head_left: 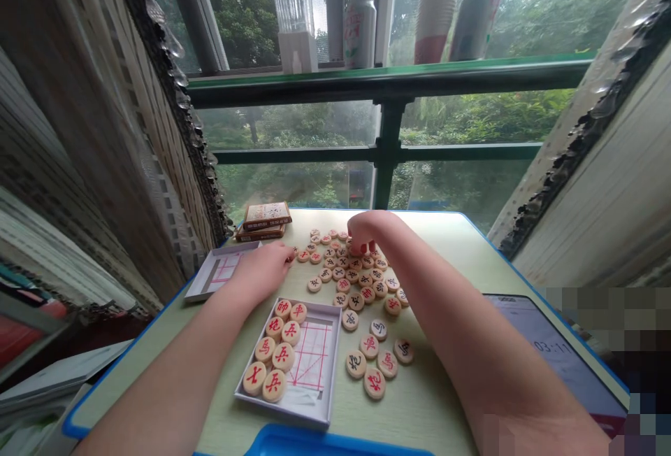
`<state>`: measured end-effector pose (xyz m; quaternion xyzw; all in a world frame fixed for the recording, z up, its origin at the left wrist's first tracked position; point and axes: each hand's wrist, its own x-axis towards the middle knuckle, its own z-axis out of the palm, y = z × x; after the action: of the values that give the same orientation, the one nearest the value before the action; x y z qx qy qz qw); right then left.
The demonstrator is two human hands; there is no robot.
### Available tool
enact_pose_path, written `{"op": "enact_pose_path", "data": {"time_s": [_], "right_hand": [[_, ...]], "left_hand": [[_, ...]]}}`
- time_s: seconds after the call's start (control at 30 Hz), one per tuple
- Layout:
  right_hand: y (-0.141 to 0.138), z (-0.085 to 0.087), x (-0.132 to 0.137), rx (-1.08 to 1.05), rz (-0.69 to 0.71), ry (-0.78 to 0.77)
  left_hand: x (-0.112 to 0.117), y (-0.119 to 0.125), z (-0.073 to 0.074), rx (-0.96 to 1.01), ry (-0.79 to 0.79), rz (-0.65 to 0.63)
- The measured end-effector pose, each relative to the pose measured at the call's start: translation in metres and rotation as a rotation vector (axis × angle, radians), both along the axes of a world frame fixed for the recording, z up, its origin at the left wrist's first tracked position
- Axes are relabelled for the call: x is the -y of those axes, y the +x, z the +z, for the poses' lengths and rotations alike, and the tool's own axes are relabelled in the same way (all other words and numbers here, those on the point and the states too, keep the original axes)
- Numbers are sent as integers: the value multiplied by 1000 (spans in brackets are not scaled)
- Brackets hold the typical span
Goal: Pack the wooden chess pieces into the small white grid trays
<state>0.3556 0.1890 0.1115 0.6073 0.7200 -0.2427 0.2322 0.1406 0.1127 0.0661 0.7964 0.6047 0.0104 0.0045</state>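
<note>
The open box (314, 354) is set on the desk (445, 236) with its long axis run away from the person, far end leaned slightly right. Along its left side, red-marked pieces (284, 357) are lined in two columns, marks up; along its right, a printed red grid is shown. Beyond the box and to its right, loose pieces (352, 276) are spread flat. The left hand (268, 267) is stretched beyond the box, fingertips brought to a loose piece; whether it is gripped cannot be told. The right hand (367, 231) is curled over pieces farther beyond, its grip hidden. Far right beyond the box, pale desk surface is exposed, edged in blue. Windows (472, 120) are set behind.
</note>
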Motion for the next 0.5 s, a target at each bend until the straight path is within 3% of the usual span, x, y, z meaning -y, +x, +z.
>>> {"op": "enact_pose_path", "data": {"time_s": [0.3,0.5], "right_hand": [[-1,-5,0,-134,19,-7],[6,-5,-4,-169,121,13]], "left_hand": [[-2,-3,-1,-34,-10,17],[-3,-3,-1,24,0,30]]}}
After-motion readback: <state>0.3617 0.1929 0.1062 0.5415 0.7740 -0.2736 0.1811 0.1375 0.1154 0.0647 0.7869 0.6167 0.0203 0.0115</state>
